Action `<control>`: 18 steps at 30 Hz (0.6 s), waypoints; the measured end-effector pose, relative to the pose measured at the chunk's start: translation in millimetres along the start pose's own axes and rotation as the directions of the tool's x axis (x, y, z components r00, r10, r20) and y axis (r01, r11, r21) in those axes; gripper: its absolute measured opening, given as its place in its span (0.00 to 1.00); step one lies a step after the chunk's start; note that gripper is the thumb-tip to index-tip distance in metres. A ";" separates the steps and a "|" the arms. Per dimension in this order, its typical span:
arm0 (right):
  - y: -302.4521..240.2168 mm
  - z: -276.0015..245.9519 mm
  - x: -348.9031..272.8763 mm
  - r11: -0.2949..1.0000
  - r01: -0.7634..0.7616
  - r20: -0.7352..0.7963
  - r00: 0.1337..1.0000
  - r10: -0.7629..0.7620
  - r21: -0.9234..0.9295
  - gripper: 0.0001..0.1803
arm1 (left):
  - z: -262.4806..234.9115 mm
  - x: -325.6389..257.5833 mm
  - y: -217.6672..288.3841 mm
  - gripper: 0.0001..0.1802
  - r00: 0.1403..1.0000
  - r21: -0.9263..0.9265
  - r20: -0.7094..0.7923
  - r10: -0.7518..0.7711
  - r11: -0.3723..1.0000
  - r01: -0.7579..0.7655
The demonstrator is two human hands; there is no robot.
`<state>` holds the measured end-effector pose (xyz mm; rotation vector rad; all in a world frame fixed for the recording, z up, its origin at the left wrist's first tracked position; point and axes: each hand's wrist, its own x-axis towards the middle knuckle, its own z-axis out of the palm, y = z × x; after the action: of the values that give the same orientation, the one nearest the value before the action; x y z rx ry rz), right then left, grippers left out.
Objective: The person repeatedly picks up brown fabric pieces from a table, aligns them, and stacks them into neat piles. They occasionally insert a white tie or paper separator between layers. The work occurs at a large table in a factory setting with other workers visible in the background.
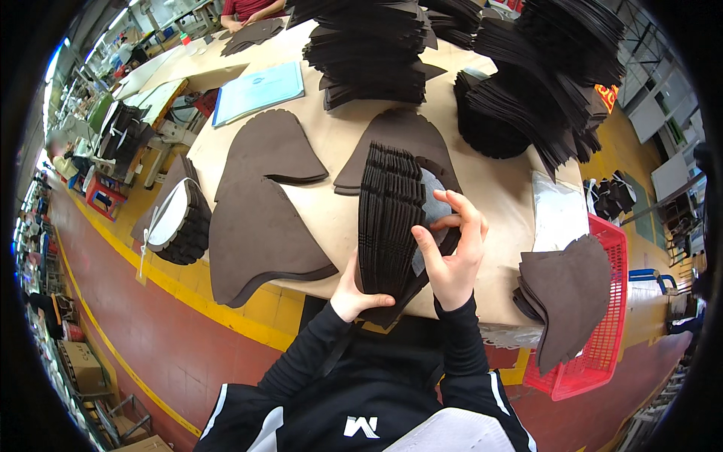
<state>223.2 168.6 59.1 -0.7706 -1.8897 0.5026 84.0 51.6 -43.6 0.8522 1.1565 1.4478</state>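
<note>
Bench (335, 143): a wide tan-topped work surface that fills the middle of the view, its near edge just ahead of the person.
Back stacks (527, 83): tall, leaning piles of dark brown cut pieces along the far side and the far right of the bench.
Flat pieces (260, 226): large dark brown cut shapes with curved edges lying flat on the left part of the bench, one overhanging the near edge; another (399, 139) lies beyond the held stack.
Red basket (602, 316): a red plastic mesh basket just off the right end of the bench, with a small pile of brown pieces (568, 290) draped over its rim.
Held stack (388, 218): a thick bundle of dark brown cut pieces standing on edge at the near middle of the bench, right in front of the person, its layered edges turned toward the camera.
Blue folder (260, 90): a light blue sheet or folder lying flat at the far left of the bench.
Tied bundle (177, 218): a round dark bundle with a white face and a white string, hanging off the left side of the bench.
Left hand (354, 294): closed around the lower end of the held stack, thumb across its front.
Right hand (452, 248): fingers curled over the right side of the held stack, pinching a grey piece (429, 207) at its face.
Other person (245, 11): a red sleeve and hands at the far end of the bench.
</note>
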 end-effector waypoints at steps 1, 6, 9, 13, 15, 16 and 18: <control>1.2 0.4 -0.3 1.000 -0.025 -0.010 1.000 0.025 0.004 0.26 | 0.1 -0.2 -3.4 0.58 1.000 -0.007 -0.017 0.016 1.000 -0.016; -0.9 -3.7 0.6 0.993 -0.035 -0.008 0.999 0.034 -0.111 0.13 | 2.1 -0.1 -4.5 0.57 0.998 -0.018 -0.029 0.055 0.998 -0.056; -2.7 -1.5 0.4 0.993 -0.071 -0.028 0.997 0.068 -0.097 0.08 | 1.2 0.6 -3.5 0.60 0.999 -0.015 -0.010 0.035 0.999 -0.035; -6.0 -4.0 -0.8 0.992 -0.092 -0.002 0.996 0.092 -0.087 0.13 | -1.4 0.5 -6.0 0.64 1.000 0.002 0.008 0.010 1.000 -0.011; -3.2 -3.8 -1.7 0.991 -0.112 -0.015 0.994 0.111 -0.077 0.13 | -1.0 0.2 -6.4 0.64 1.000 0.007 0.005 0.010 1.000 -0.010; -2.3 -3.9 -2.1 0.990 -0.122 -0.022 0.992 0.120 -0.072 0.13 | -1.4 0.3 -7.2 0.64 1.000 0.006 0.004 0.006 1.000 -0.006; -9.1 -2.7 -0.4 0.982 -0.182 -0.061 0.982 0.179 -0.041 0.13 | -2.1 -0.3 -10.3 0.63 1.000 0.006 -0.007 0.018 1.000 -0.018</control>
<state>223.1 161.9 65.8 -0.9834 -1.7929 0.5450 85.0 50.7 -54.1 0.8644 1.1615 1.4639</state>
